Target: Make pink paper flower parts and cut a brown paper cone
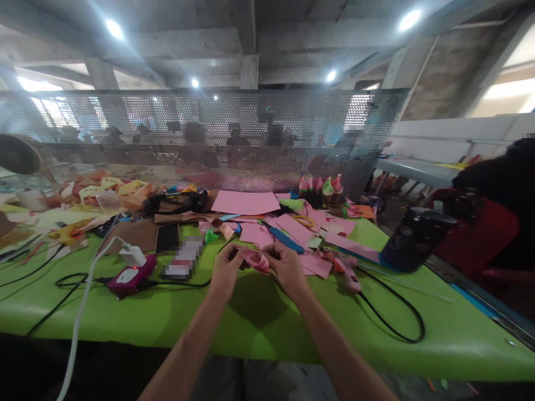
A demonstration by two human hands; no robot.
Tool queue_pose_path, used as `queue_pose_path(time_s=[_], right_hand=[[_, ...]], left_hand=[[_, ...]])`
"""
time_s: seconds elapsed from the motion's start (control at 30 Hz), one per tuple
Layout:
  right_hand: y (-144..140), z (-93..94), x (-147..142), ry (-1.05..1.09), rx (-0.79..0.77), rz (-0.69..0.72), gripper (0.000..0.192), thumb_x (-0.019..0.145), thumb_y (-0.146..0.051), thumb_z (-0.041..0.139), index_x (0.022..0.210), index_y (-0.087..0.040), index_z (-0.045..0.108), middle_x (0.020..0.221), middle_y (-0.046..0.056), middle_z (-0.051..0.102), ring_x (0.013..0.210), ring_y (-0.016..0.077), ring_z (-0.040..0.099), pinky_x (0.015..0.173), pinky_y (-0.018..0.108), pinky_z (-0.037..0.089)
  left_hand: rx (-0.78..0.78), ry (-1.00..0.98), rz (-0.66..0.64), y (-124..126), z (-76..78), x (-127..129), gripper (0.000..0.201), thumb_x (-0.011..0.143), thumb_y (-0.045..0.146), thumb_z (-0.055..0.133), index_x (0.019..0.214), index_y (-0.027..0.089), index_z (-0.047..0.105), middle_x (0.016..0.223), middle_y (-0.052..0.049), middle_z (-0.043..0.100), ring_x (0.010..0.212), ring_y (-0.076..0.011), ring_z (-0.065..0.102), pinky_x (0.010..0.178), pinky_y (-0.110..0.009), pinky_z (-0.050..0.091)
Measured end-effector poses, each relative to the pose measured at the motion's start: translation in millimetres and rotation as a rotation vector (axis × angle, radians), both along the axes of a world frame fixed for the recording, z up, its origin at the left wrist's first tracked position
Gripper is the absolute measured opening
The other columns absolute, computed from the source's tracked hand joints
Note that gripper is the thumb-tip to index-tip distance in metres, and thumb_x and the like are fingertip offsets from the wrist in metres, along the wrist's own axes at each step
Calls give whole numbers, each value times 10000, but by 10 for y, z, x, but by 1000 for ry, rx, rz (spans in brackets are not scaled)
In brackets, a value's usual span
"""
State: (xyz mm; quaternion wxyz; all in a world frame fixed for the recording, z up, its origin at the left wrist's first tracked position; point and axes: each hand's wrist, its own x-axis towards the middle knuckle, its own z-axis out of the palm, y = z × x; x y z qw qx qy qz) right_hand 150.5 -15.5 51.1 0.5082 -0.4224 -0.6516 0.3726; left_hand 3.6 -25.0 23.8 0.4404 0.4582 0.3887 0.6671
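both hands are closed on a small pink paper piece [256,259] just above the green table [259,328], the left hand [225,270] pinching its left end and the right hand [288,268] gripping the right, fingers curled round it. it looks like a folding or rolling step on the piece. the next move likely calls for a firm pinch and even turning, with the pink glue gun [350,277] lying near the right hand.
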Motion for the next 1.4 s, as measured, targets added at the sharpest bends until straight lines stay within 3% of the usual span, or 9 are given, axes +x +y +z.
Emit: queue_pose_path(time_s=[0.43,0.87,1.0,1.2,1.4], right_hand=[[5,13,12,-17,0,-14,177,720,-348,619,702,-174,645,686,22,648,655,179,562,621,279,426],[33,5,22,62,-27,13,211,703,-382,674,705,-173,641,678,18,632,648,173,551,623,284,431],[39,-5,30,93,-39,16,219,697,-381,696,695,-170,639,677,17,631,649,173,549,621,284,432],[66,-41,44,143,-78,16,229,704,-385,688,729,-163,643,696,14,630,653,164,551,638,283,438],[91,-76,48,143,-74,1,237,706,-398,682,737,-165,649,694,22,642,664,173,558,645,286,448]], left_hand=[[-36,-72,-60,17,-40,-14,251,738,408,705,725,175,612,588,53,554,511,-68,500,513,-181,392],[14,53,-33,24,7,-28,250,689,394,743,730,170,640,591,46,584,519,-84,521,522,-194,409],[10,38,-31,-10,29,-29,266,733,432,702,735,169,662,571,42,576,522,-85,529,530,-192,406],[-5,0,-58,-55,78,-57,359,817,485,596,933,166,713,640,-1,637,564,-100,564,549,-199,413],[15,-18,-40,-67,105,-71,318,795,434,620,886,146,718,680,-26,653,581,-106,568,561,-209,419]])
